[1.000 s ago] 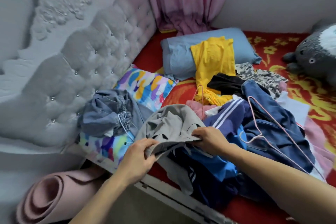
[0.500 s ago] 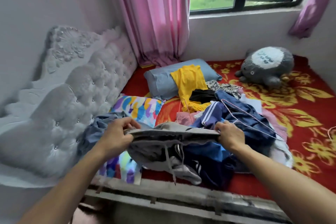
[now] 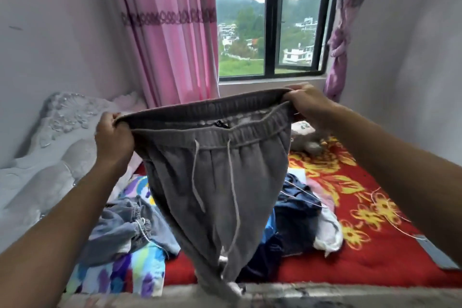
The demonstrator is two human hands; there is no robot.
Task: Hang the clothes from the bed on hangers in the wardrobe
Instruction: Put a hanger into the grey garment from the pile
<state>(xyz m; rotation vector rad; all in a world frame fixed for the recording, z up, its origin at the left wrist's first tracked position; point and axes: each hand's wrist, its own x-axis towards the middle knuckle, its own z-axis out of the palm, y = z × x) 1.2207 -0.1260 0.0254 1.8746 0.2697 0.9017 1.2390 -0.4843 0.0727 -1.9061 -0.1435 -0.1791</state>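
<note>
Up in front of the window [image 3: 271, 32], grey sweatpants [image 3: 212, 182] hang stretched by the waistband — left hand [image 3: 113, 136] clenched on its left end, right hand [image 3: 308, 105] clenched on its right. Their legs trail down to the near bed edge, over the clothes pile [image 3: 295, 220] on the red floral blanket [image 3: 362, 245].

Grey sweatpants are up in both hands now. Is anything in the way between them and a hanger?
Nothing blocks the grey sweatpants: left hand and right hand stretch the waistband. A wire hanger lies on the clothes pile behind them. The wardrobe is out of view.
</note>
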